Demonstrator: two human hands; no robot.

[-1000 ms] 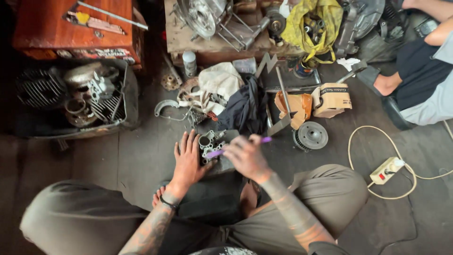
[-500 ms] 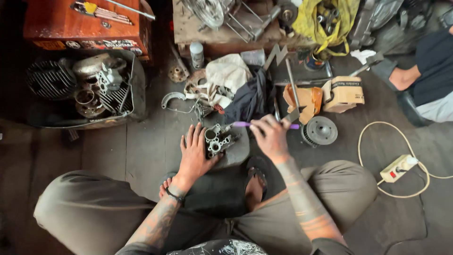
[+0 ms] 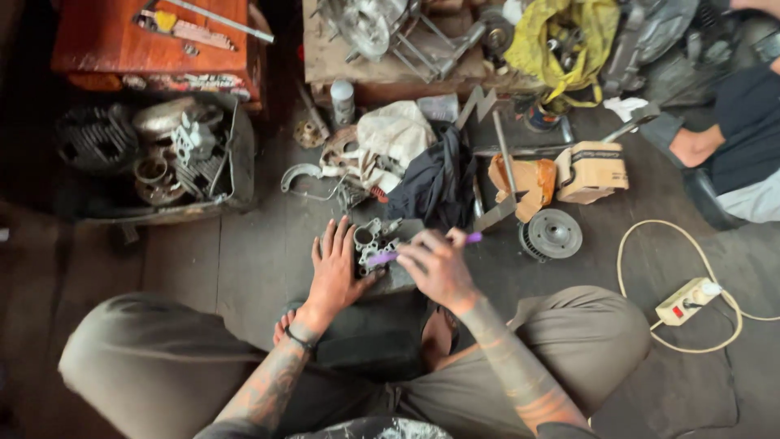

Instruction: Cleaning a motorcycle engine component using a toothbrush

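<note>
Legs: person sits cross-legged on the floor (image 3: 244, 268), knees spread wide, work set just ahead of the shins.
Left hand (image 3: 335, 272): flat, fingers spread, palm pressing down beside the metal part (image 3: 375, 242); grip open, bracing rather than clasping. Wrist straight, forearm angled in from the lower left.
Right hand (image 3: 437, 264): grip closed on a purple brush (image 3: 422, 248), pinched near mid-handle, one end over the part, the other sticking out right. Wrist cocked inward, forearm coming up from the lower right.
Part location: on the floor between both hands, touching the left fingertips.
Part handling: looks like cast metal, so stiff, dense for its size, probably oily and slippery; bores and lugs give purchase. Best held by the outer body, not the thin edges.
Brush handling: light, plastic, slightly flexible; a pinch is enough.
Just beyond: dark cloth (image 3: 439, 183), round finned disc (image 3: 551, 234), cardboard box (image 3: 591, 171).
Far left: crate of engine parts (image 3: 154, 154).
Far right: power strip (image 3: 686, 301) on a pale cord; another person's leg (image 3: 731, 146).
</note>
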